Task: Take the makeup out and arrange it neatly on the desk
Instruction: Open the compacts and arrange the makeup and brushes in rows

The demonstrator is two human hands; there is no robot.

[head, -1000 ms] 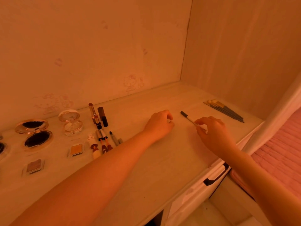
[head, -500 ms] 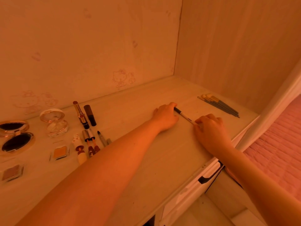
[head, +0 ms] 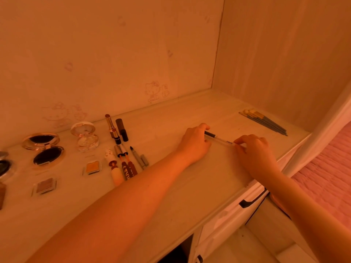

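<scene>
Head view: we hold a slim makeup pencil low over the counter, right of centre. Bare surface lies around it; brushes sit well apart toward the right edge, lipsticks and compacts off to the left. Our left hand pinches its dark end, our right hand pinches its white end, both forearms stretched forward, wrists low.

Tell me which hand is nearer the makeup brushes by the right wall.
Right. The right hand holds the pen's near end, just below-left of the brushes. The left hand grips the pen's dark far end, farther left.
</scene>
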